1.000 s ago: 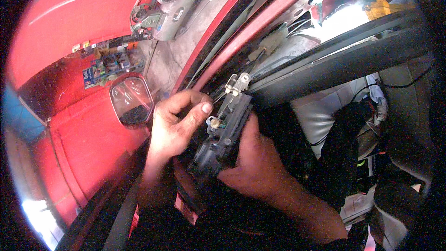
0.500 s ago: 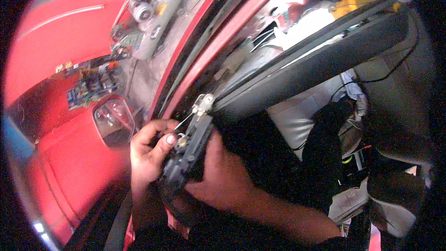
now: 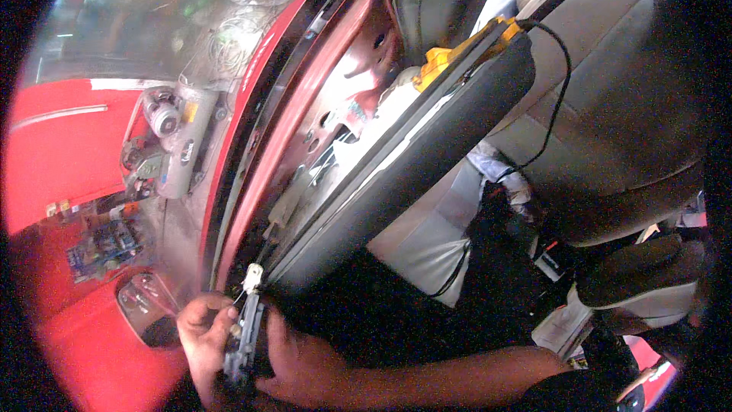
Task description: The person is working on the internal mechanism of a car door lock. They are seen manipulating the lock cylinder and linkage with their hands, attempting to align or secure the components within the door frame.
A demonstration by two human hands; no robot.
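Low in the view, my left hand (image 3: 202, 336) has thumb and forefinger pinched by a thin metal rod (image 3: 242, 297). The rod runs up toward a pale metal fitting (image 3: 252, 278) at the top end of a dark, narrow handle mechanism (image 3: 245, 347). My right hand (image 3: 297, 358) wraps round the mechanism from the other side, its fingers partly hidden behind it. Just beyond the mechanism lies the near end of a black door trim panel (image 3: 404, 175), tilted away from the red door frame (image 3: 305, 99).
A yellow tool (image 3: 438, 65) and white material lie between panel and door. A black cable (image 3: 568, 69) hangs from the panel's far end over the grey seat (image 3: 602, 122). Outside, left, stand a side mirror (image 3: 145, 309), a grey compressor-like machine (image 3: 179, 137) and another red car panel (image 3: 61, 152).
The view has shifted, so both hands and the mechanism now appear lower and farther left. Both hands keep their hold, and more of the trim panel and the seat shows.
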